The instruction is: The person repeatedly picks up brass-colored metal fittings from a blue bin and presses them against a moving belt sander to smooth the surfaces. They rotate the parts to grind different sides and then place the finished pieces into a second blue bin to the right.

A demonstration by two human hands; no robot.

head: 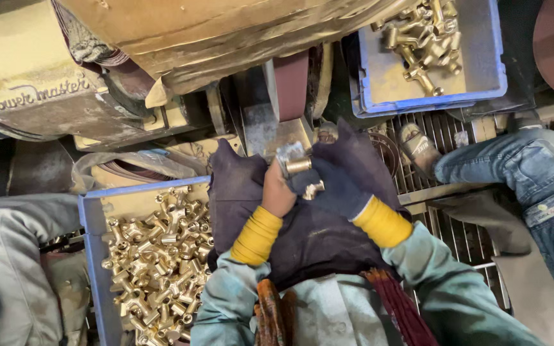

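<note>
At frame centre your bare left hand (278, 190) and dark-gloved right hand (336, 186) both gripped a small shiny brass pipe fitting (299, 165), pinched tight just below the reddish-brown sanding belt (292, 83). A dark cloth (245, 192) lay under both hands. Lower left sat a blue plastic crate of brass fittings (91, 256); upper right, a second blue crate (476, 57).

Both hands (302, 182) gripping brass fitting (299, 165) (at sanding belt (291, 83)), crates beside
</note>
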